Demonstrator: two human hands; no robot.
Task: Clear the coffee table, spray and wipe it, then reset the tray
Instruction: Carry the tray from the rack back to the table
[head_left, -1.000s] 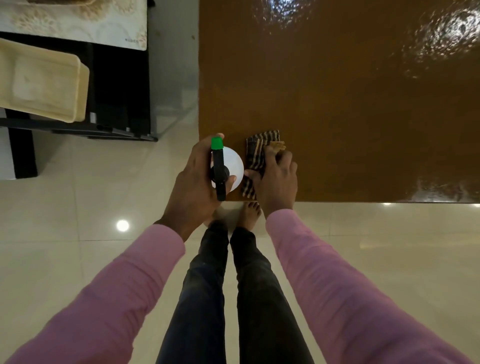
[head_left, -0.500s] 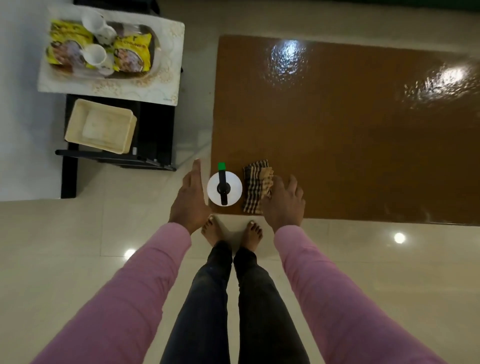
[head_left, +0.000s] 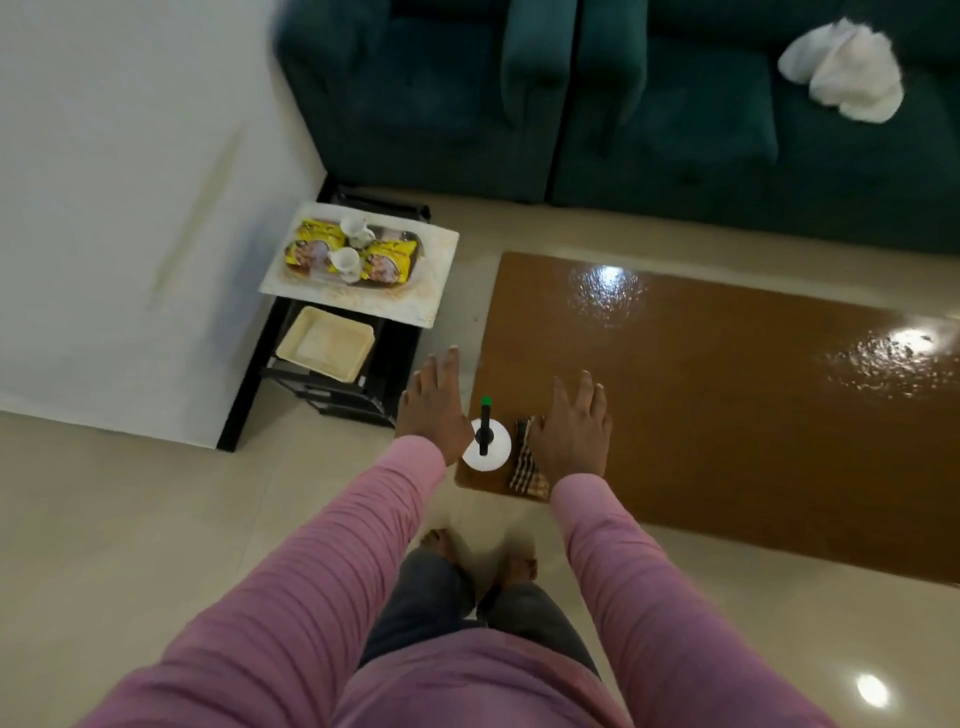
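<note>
The right hand (head_left: 570, 426) covers part of the checked cloth (head_left: 527, 467). The coffee table (head_left: 727, 415) runs off the right edge. The yellow packets (head_left: 387, 262) on the tray are too small to read, perhaps snacks.

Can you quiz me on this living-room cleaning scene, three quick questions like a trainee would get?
1. True or false: the left hand is gripping the spray bottle.
2. Where is the tray with cups and yellow packets? A) on the coffee table B) on the side table C) on the sofa
3. Fill in: the checked cloth lies partly under the ____ hand.

Key:
1. False; both hands are open and the bottle stands free at the table's corner.
2. B.
3. Right; the right hand is over it.
</note>
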